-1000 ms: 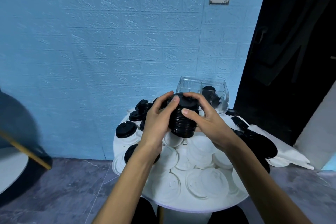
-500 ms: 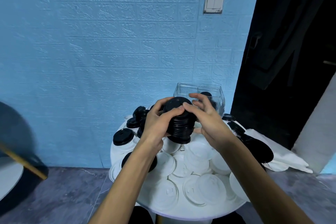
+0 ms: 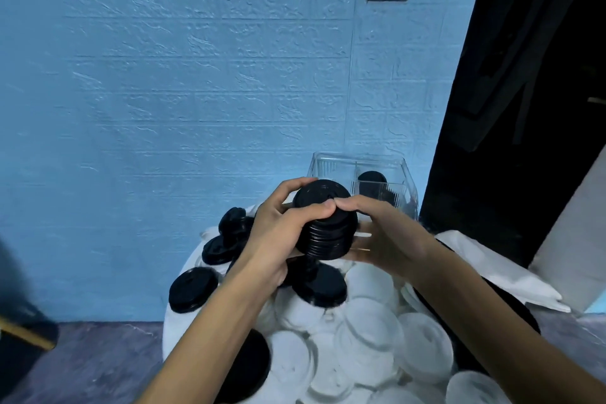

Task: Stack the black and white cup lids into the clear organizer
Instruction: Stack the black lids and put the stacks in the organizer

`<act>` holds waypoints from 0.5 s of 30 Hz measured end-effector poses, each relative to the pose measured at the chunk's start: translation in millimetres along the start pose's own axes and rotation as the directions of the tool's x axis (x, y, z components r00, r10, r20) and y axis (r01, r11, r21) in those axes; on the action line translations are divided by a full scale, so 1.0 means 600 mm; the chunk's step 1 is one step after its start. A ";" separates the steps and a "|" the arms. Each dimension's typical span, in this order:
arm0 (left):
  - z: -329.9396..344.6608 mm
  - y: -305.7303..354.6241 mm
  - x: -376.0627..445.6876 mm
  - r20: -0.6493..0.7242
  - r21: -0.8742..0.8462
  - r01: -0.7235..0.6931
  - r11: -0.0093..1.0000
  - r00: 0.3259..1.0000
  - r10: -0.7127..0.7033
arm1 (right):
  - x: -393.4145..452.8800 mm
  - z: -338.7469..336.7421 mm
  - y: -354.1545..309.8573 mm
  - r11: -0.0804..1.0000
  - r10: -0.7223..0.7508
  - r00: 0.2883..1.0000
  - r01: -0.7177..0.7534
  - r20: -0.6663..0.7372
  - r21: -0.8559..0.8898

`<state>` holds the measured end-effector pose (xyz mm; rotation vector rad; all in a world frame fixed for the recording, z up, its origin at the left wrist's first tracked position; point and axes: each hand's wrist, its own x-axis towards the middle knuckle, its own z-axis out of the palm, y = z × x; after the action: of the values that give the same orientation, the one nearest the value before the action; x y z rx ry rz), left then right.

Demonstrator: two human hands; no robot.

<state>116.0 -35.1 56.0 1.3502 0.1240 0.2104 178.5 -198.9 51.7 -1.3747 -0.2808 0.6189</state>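
- round white table (image 3: 173, 331) carried scattered white lids (image 3: 370, 338) and loose black lids (image 3: 193, 289)
- clear organizer (image 3: 331, 167) at table's far edge, black lids inside right compartment
- left hand (image 3: 278, 233) and right hand (image 3: 390, 236) curled around stack of black lids (image 3: 328, 223), raised before organizer, thumbs on top

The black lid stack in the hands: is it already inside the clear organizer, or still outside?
Outside. Both hands grip the black lid stack in front of the clear organizer, above the table.
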 end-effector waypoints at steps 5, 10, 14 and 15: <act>0.008 0.018 0.109 0.055 0.019 0.079 0.997 0.995 -0.080 | 0.080 -0.035 -0.037 0.999 0.029 0.997 -0.026 -0.072 0.041; 0.031 0.059 0.194 0.024 0.006 0.171 0.985 0.985 -0.171 | 0.136 -0.057 -0.102 0.997 0.017 0.994 -0.008 -0.110 0.083; 0.057 0.115 0.241 0.030 -0.042 0.248 0.968 0.969 -0.247 | 0.157 -0.068 -0.169 0.993 0.027 0.989 -0.010 -0.146 0.117; 0.063 0.128 0.248 0.033 -0.046 0.265 0.963 0.964 -0.264 | 0.160 -0.071 -0.184 0.993 0.022 0.986 -0.002 -0.167 0.119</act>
<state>262.7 -22.7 144.1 1.2714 0.2738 -0.0296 306.1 -187.6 134.1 -1.3063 -0.0988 0.5182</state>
